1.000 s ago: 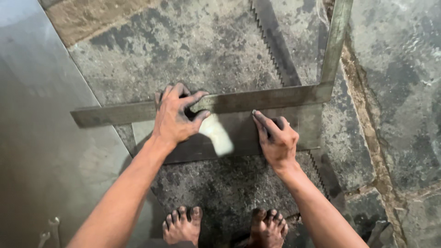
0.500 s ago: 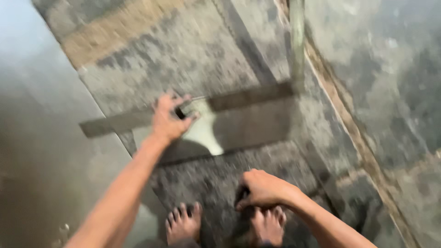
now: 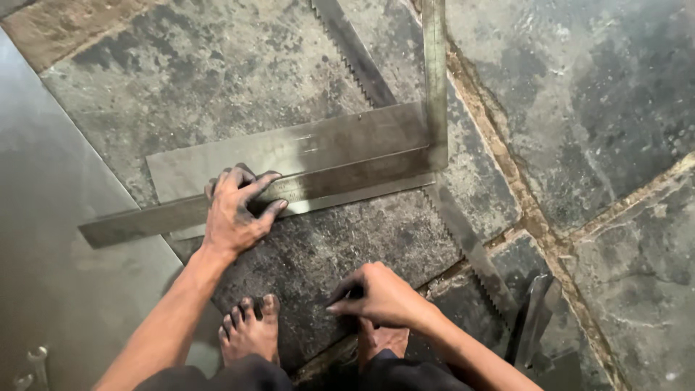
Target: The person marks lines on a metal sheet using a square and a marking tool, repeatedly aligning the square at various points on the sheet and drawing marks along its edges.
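Since the earlier head view, the right hand [image 3: 380, 295] has left the flat grey metal strip [image 3: 289, 156] and now hangs near the feet, fingers pinched on a small dark object, kind unclear. Left hand [image 3: 235, 213], fingers spread, presses the large steel L-shaped square [image 3: 347, 177] flat across the strip on the stone floor [image 3: 579, 108]. Square appears positioned; no scribed line is visible.

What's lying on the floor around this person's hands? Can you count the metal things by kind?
Steel square: 1
Flat metal sheet: 1
Toothed saw blade: 1
Wrenches: 2
Total: 5

The left hand presses on the square; the right hand is off it, near the feet.
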